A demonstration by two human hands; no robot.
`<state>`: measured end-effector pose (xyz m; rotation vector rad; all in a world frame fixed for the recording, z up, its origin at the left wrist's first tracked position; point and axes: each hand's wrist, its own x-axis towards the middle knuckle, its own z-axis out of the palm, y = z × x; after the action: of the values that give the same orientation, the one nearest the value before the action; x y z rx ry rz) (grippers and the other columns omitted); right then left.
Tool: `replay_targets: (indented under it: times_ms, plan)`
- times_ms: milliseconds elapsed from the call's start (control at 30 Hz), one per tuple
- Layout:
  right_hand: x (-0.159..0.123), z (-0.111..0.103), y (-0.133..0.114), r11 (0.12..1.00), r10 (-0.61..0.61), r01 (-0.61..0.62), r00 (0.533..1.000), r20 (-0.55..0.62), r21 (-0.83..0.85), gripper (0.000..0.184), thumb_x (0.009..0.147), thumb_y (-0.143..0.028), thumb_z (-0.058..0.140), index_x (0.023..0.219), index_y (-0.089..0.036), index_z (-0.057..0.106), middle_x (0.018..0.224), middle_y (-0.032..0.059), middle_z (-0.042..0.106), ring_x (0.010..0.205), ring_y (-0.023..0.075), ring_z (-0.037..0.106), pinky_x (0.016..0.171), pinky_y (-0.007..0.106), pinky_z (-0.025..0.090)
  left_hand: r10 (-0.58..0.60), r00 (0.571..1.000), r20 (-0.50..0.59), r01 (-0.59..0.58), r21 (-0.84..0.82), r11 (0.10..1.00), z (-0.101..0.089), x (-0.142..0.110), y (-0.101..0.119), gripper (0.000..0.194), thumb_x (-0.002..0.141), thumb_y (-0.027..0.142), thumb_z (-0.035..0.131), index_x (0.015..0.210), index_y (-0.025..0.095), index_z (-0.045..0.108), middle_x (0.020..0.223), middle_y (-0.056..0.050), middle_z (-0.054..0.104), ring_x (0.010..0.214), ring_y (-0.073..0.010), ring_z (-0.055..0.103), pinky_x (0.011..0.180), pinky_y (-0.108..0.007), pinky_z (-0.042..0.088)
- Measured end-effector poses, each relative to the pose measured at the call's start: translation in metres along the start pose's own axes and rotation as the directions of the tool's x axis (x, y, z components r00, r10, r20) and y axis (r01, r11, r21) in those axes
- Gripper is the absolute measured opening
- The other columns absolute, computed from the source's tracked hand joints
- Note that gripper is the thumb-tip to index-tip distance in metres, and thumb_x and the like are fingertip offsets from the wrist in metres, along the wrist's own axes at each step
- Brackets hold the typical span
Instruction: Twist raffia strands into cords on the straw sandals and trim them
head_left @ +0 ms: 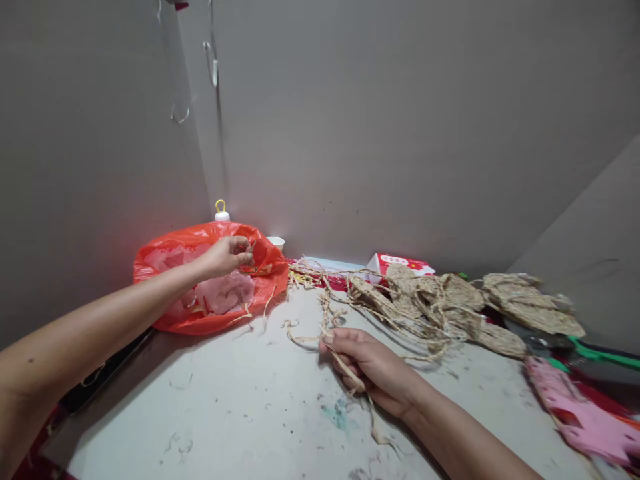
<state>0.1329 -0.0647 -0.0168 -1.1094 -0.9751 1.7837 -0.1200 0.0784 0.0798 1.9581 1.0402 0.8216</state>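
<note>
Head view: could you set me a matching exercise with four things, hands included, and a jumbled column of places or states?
Things
1. Left hand
2. White cup
3. Right hand
4. Red-and-white packet

Places or states
A. Gripping a pale fibre strand
B. Behind the woven pieces
C. Over the red bag
D. Partly hidden behind the bag's right end

Pairs: 1-C, 2-D, 3-A, 4-B

Rough fibre, glossy plastic
Matt, stringy cord (346, 369) in the right hand's (367, 367) grip; coarse woven pieces (463, 293) to its right, crinkled shiny plastic bag (200, 325) to its left, matt tabletop (240, 400) beneath.
</note>
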Motion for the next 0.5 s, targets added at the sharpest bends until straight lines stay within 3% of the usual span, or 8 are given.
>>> replay_targets:
  times_ms: [100,333,433,500]
  plan:
    - [0.001,0.000,0.000,1.000,-0.001,0.001,1.000,0.002,0.001,0.026,0.069,-0.037,0.071,0.068,-0.014,0.060,0.041,-0.0112,0.027,0.033,0.0015,0.016,0.034,0.019,0.012,0.015,1.000,-0.023,-0.016,-0.049,0.999,0.001,-0.001,-0.001,0.012,0.075,0.013,0.060,0.069,0.015,0.050,0.063,0.002,0.059,0.061,-0.0088,0.059,0.059,-0.022,0.047]
    - [0.001,-0.002,0.002,1.000,-0.002,0.002,1.000,0.017,0.011,0.024,0.070,-0.035,0.071,0.069,-0.013,0.061,0.042,-0.0107,0.028,0.034,0.0014,0.017,0.034,0.019,0.012,-0.102,0.986,-0.128,0.090,-0.096,0.991,0.007,-0.017,0.018,0.013,0.079,0.016,0.059,0.071,0.017,0.048,0.050,0.004,0.053,0.042,-0.0062,0.048,0.044,-0.018,0.037]
    - [0.002,-0.002,0.002,1.000,0.004,-0.004,1.000,0.017,0.012,0.024,0.071,-0.035,0.071,0.069,-0.013,0.061,0.042,-0.0107,0.029,0.034,0.0013,0.017,0.035,0.019,0.012,-0.090,0.988,-0.125,0.096,0.039,0.995,0.005,-0.019,0.017,0.011,0.081,0.019,0.055,0.073,0.018,0.048,0.047,0.006,0.051,0.036,-0.0052,0.039,0.040,-0.018,0.030]
    - [0.002,-0.002,0.002,1.000,0.003,-0.003,1.000,0.010,0.007,0.025,0.070,-0.036,0.071,0.069,-0.013,0.061,0.042,-0.0108,0.028,0.033,0.0012,0.017,0.035,0.019,0.011,-0.071,0.988,-0.135,0.101,0.231,0.968,0.000,-0.018,0.011,0.007,0.080,0.018,0.054,0.073,0.017,0.051,0.052,0.003,0.057,0.040,-0.0069,0.045,0.043,-0.019,0.032]
